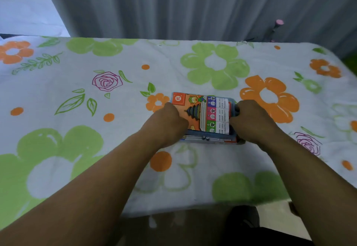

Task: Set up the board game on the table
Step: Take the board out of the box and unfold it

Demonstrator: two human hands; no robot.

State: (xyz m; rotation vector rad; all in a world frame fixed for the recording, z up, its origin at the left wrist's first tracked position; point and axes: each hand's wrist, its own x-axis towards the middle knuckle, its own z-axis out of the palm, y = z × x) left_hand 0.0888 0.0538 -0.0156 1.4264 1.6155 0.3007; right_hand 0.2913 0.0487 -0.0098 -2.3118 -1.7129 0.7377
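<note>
The game box (pixel 204 114) lies flat near the middle of the flowered bench (pixel 173 67), just ahead of me. Its long axis runs left to right, and the printed tower's tip points left. My left hand (pixel 170 122) grasps its left edge and my right hand (pixel 249 122) its right edge, with the fingers (pixel 237 108) curled round.

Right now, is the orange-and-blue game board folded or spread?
Folded: the orange-and-blue printed game board lies as a compact stack, layered edges showing along its near side.

Colourful game box (pixel 204 114) flat on floral tablecloth (pixel 116 129), mid-table.
</note>
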